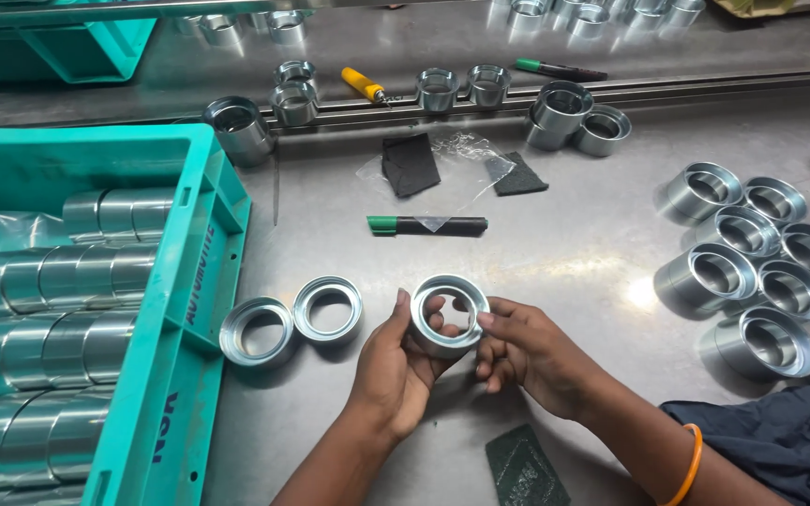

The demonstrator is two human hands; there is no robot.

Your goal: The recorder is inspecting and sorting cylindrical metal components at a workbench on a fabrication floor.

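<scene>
Ring (pixel 449 315), machined steel, short and wide: held above the steel table (pixel 564 253) between both hands, bore axis tilted up toward the camera. Left hand (pixel 396 365) clasps its left wall, thumb on the rim; right hand (pixel 527 351) pinches the right rim, fingers curled beneath. Two like rings (pixel 291 320) lie flat just left, beside a teal crate (pixel 208 281).

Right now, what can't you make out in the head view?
- Metal ring: near wall covered by left hand and right hand.
- Teal crate: cut off by left and bottom edges; stack depth hidden.
- Rings at right: some cut by right edge.
- Dark pad: cut by bottom edge.
</scene>
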